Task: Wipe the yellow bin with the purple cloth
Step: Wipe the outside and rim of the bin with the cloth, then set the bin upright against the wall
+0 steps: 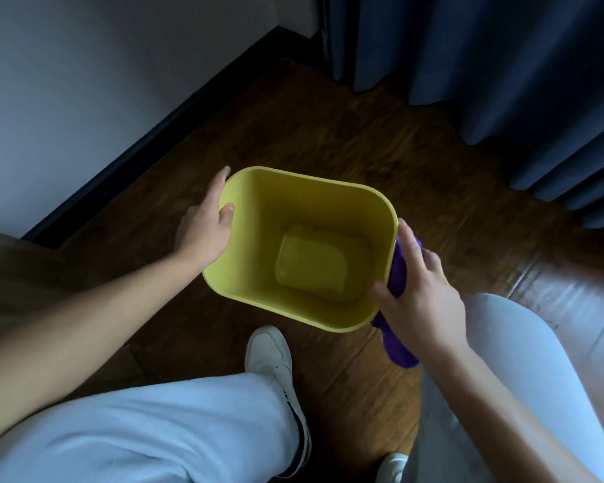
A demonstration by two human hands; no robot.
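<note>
**Ana:** Head view is showing the right hand [424, 301] first. It is pressing the purple cloth [398, 273] against the outside of the yellow bin [293, 200], at its right wall just under the rim. The fingers are spreading over the cloth and the thumb is reaching toward the rim, so the hand is gripping the cloth, with a loose tail hanging down below the wrist.

**Ben:** And the left hand [206, 228]?

**Ana:** It is holding the opposite side of the rim, thumb hooking inside, fingers lying along the outer wall. It is steadying the bin, which is sitting between the person's knees, above the wooden floor [328, 116]; whether its base is touching the floor I cannot tell.

**Ben:** How is the bin going to handle?

**Ana:** I am judging it as light, stiff plastic with smooth walls, so it is likely to slide or turn under wiping pressure. The rim is looking like the sound place to hold, as the left hand is doing. The cloth is soft and bunching, so it is needing a firm, flat press.

**Ben:** Anything around it?

**Ana:** A white shoe [269, 357] is resting near the bin, and blue curtains [502, 64] are hanging beyond
</note>
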